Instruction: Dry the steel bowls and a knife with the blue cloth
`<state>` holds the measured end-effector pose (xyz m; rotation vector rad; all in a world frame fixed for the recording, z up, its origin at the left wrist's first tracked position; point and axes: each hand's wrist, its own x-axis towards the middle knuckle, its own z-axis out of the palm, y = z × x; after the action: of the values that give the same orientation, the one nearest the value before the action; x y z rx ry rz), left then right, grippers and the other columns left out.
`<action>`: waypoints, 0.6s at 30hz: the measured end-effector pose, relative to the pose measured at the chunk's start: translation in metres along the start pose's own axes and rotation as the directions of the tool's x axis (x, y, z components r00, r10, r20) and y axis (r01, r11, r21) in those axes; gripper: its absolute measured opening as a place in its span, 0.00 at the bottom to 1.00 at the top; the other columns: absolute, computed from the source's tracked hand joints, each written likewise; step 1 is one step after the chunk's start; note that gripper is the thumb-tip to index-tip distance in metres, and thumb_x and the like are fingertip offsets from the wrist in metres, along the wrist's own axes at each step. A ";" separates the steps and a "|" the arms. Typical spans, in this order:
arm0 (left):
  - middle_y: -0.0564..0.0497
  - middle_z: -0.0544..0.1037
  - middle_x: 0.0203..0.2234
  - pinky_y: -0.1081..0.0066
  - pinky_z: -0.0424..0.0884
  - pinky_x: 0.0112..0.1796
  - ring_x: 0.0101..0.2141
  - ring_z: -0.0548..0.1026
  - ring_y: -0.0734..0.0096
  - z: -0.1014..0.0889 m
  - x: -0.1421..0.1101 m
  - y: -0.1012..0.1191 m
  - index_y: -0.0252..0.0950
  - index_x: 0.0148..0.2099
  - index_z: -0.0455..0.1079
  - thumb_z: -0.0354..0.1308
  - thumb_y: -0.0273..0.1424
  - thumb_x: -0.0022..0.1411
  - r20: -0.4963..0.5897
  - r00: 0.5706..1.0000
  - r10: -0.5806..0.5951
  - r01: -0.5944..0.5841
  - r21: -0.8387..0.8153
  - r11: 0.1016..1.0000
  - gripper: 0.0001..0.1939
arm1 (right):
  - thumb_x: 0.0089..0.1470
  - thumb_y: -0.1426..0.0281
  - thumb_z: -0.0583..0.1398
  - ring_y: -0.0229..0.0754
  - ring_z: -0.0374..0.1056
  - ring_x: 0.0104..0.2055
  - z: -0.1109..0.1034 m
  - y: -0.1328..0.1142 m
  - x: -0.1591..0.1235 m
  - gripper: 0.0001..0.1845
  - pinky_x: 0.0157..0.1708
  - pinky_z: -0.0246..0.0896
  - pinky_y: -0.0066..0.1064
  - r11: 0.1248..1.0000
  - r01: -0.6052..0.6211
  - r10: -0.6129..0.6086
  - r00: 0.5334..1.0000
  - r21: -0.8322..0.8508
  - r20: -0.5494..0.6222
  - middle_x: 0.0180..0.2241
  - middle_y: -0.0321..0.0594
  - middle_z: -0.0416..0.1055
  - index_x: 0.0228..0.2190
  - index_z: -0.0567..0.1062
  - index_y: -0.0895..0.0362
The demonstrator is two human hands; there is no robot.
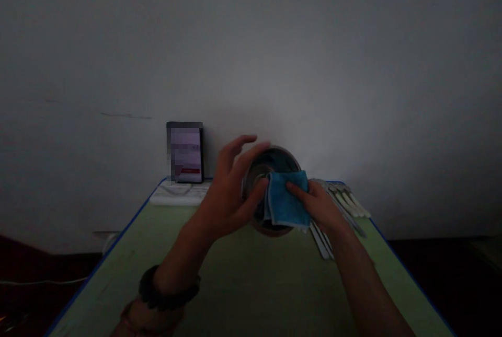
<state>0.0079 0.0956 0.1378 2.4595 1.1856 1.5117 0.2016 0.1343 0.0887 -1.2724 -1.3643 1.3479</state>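
Wide left hand [226,197] and right hand [319,204] gripping folded blue cloth [289,205] partly hide a round metal bowl [270,232] near pale-handled cutlery [351,204].

No readable text, upright screen [186,154] too blurred

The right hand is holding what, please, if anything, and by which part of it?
The right hand holds the folded blue cloth by its right side.

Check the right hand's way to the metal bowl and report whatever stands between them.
The folded blue cloth does: the right hand holds it by its right edge, in front of the metal bowl, hiding part of the bowl's right side. Nothing else is visible between them.
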 end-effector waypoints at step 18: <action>0.55 0.69 0.20 0.75 0.61 0.24 0.22 0.65 0.77 -0.019 0.002 -0.008 0.36 0.26 0.66 0.58 0.45 0.49 0.188 0.975 -0.119 0.117 0.024 0.993 0.17 | 0.46 0.58 0.59 0.34 0.66 0.24 -0.022 -0.009 -0.004 0.18 0.26 0.62 0.26 0.981 0.009 -0.025 0.997 0.195 0.079 0.28 0.39 0.75 0.30 0.75 0.61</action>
<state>-0.0108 0.0961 0.1467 2.4270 1.2831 1.2137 0.2230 0.1346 0.1006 -1.0835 -1.2601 1.4963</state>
